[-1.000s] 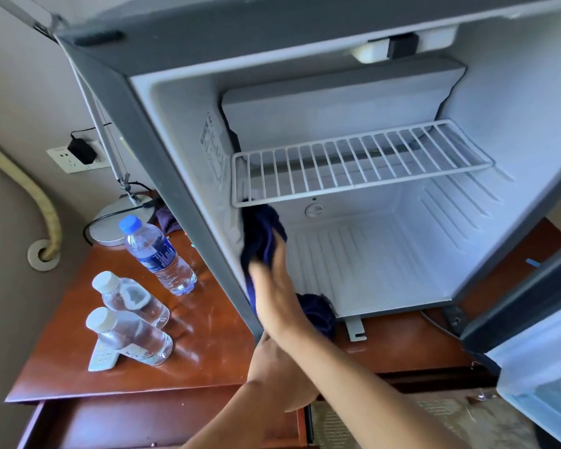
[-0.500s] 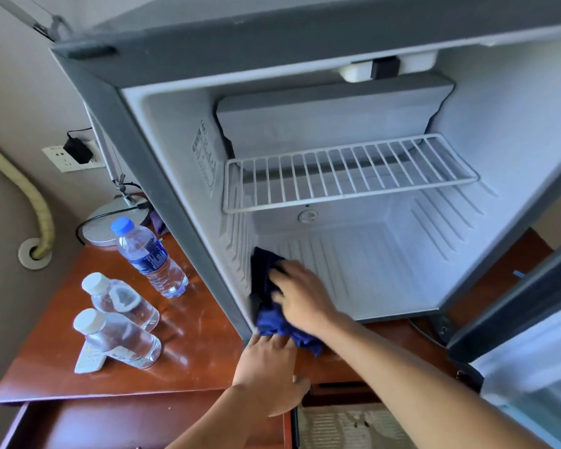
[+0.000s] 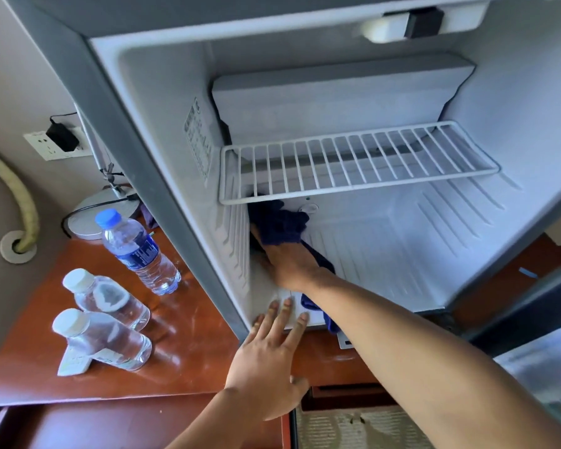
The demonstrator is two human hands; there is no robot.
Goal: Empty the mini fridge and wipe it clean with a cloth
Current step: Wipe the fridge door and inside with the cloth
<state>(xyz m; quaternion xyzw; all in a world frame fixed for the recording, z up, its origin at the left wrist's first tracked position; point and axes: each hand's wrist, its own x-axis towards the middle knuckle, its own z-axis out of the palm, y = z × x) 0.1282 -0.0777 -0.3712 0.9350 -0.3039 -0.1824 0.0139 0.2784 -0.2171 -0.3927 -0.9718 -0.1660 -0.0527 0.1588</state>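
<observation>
The mini fridge (image 3: 162,176) stands open, with nothing on its white floor or on its wire shelf (image 3: 353,163). My right hand (image 3: 289,260) is deep inside at the lower left corner, gripping a dark blue cloth (image 3: 279,225) and pressing it against the left inner wall just under the shelf. A tail of the cloth hangs over the front lip below my forearm. My left hand (image 3: 269,367) lies flat with spread fingers on the fridge's front bottom edge, holding nothing.
Three water bottles are on the wooden table (image 3: 182,345) left of the fridge: one upright with a blue cap (image 3: 136,251), two with white caps lying down (image 3: 107,298) (image 3: 101,340). A lamp base (image 3: 101,212), wall socket (image 3: 57,145) and hose (image 3: 17,196) sit behind. The fridge door (image 3: 531,345) hangs open at right.
My right hand has slid the cloth from the front lower corner back and up along the left wall. My left hand has moved up from the table edge onto the fridge's front lip.
</observation>
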